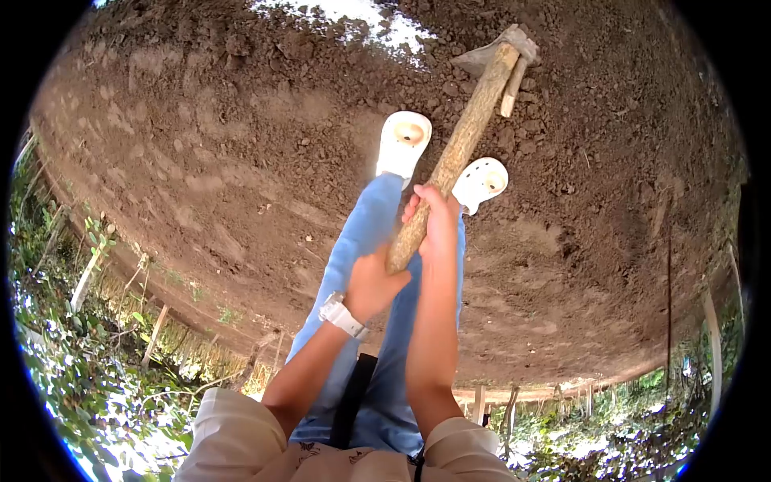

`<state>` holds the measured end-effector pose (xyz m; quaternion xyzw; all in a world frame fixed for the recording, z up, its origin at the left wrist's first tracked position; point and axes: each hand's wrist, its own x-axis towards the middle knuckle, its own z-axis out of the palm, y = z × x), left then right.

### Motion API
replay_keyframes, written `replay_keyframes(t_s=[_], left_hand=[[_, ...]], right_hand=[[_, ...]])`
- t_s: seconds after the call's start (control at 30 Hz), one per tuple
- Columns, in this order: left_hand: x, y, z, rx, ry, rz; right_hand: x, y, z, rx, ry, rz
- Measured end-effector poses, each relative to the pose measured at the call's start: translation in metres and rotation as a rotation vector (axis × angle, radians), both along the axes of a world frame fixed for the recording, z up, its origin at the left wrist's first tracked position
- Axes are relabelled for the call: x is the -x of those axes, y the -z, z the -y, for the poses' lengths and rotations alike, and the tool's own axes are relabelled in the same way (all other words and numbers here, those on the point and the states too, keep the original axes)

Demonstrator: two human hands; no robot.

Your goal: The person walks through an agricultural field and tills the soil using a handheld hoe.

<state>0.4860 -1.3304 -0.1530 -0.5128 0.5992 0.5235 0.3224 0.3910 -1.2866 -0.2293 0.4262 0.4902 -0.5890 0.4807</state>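
Note:
A hoe (464, 140) with a thick, rough wooden handle slants from my hands up to its head over the soil. My right hand (435, 221) is closed round the lower part of the handle. At the butt end, my left hand (373, 281), with a white watch (340, 315) on the wrist, lies against the wood with its thumb below the end; its fingers are blurred and partly hidden. The metal hoe blade (478, 58) is at the far end, where a short wooden wedge (513, 87) sticks out beside the handle.
My white clogs (404, 140) stand on the brown soil (265, 169) on either side of the handle. Loose clods (594, 120) lie around the blade. Wooden posts (156, 336) and green plants (88, 386) line the plot's edge behind me. A bright patch (361, 20) lies ahead.

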Motion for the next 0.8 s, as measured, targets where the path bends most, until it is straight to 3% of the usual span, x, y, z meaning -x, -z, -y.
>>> replay_keyframes(t_s=[0.1,0.17,0.3,0.63,0.73,0.8], left_hand=[[-0.007,-0.014,-0.005,-0.058,-0.027,0.055],[-0.008,-0.008,-0.006,0.049,0.011,-0.023],[-0.009,0.043,0.015,-0.097,-0.058,0.065],[-0.005,-0.003,0.01,-0.002,0.048,-0.004],[0.002,-0.002,0.007,0.005,0.095,-0.021],[0.005,0.01,0.004,0.082,0.149,-0.181]], right_hand=[[-0.003,-0.021,-0.004,-0.008,-0.064,-0.044],[-0.002,-0.014,0.0,-0.018,-0.048,-0.052],[0.002,0.028,0.019,-0.013,-0.017,-0.035],[-0.007,-0.012,0.006,-0.04,0.074,-0.059],[0.002,-0.016,-0.003,-0.04,0.111,-0.089],[0.009,-0.012,-0.01,0.02,0.176,-0.16]])
